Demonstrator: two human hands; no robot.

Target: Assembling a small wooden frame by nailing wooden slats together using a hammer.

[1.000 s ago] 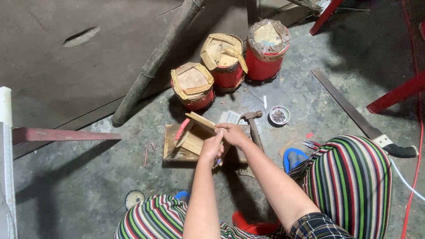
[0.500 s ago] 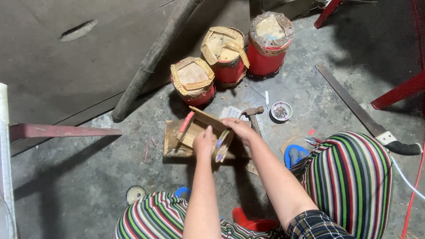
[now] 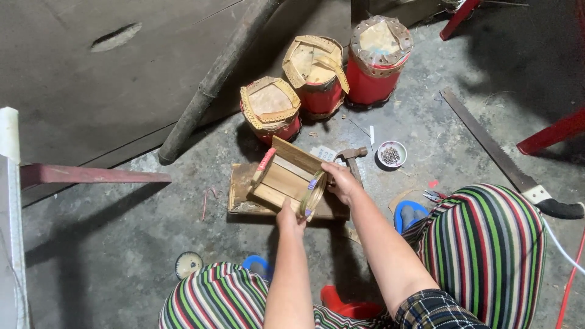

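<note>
Holding a hollow bamboo cylinder (image 3: 286,178), near a nail-filled dish (image 3: 391,153).

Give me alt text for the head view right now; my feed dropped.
Both hands hold a small wooden drum frame on its side over a wooden board on the concrete floor: left hand at its near edge, right hand at its ringed end. A hammer, a small dish of nails, three red drums and a handsaw lie beyond.

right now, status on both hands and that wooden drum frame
Left hand and right hand both grip the wooden drum frame, tilted on the board. Hammer just behind; nothing blocking.
</note>
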